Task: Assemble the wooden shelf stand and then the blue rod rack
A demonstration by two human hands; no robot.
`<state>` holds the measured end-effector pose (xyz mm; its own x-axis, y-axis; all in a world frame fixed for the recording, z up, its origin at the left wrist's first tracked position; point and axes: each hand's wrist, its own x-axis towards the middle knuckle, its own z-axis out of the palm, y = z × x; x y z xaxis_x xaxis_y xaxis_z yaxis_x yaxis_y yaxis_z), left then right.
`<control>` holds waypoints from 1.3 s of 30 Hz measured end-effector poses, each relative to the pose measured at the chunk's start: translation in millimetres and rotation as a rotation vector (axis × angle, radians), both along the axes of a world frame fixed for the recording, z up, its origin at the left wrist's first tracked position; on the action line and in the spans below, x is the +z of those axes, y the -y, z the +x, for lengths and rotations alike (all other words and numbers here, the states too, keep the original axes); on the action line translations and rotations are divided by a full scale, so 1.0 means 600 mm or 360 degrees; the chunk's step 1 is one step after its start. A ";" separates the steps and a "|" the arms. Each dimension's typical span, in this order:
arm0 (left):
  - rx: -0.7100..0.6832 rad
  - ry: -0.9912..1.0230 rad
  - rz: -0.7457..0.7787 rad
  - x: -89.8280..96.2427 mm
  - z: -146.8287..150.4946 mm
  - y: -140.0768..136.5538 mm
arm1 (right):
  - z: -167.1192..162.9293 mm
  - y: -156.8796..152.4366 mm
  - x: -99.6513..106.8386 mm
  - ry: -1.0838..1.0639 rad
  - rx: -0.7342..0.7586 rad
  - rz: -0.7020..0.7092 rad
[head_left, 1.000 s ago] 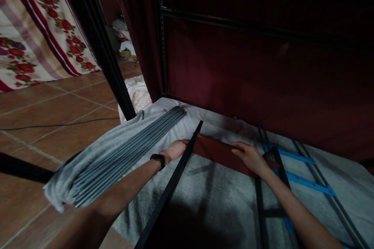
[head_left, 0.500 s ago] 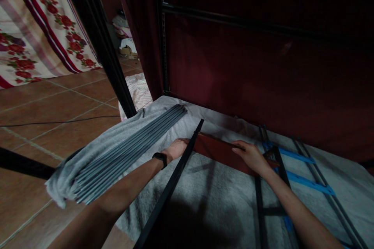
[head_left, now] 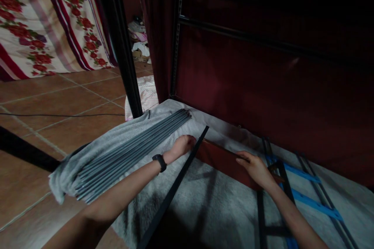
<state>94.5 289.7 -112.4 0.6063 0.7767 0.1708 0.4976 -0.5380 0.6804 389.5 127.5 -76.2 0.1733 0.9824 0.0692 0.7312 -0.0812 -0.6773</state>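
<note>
Now, starting left of the black bar (head_left: 177, 183): passing grey rods (head_left: 131, 155) bundled on the blanket (head_left: 233, 202), then coming to the left hand (head_left: 181, 146), just beside the bar near its far end, fingers curled; cannot tell whether gripping or merely touching. Just right of the bar, finding the red-brown board (head_left: 224, 161), left end at the bar, and pinching its top edge with the right hand (head_left: 255, 169). Looks like positioning or steadying the board; calling next, probably, for a firm pinch and careful squaring to the bar. Unable to make out any join at the bar; losing the board's right end behind the wrist, towards blue strips (head_left: 302, 173) farther right of the bar.
</note>
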 end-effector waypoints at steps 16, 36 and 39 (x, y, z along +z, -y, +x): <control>0.0146 0.0771 -0.0536 0.018 0.037 0.009 | 0.004 -0.003 -0.006 -0.0021 0.0007 0.0015; 0.0162 0.0694 -0.0735 0.042 0.030 0.017 | -0.021 0.004 0.023 0.0114 0.0108 0.0059; 0.0207 0.0699 -0.0810 0.047 0.037 0.025 | -0.027 0.007 0.027 0.0100 0.0094 0.0087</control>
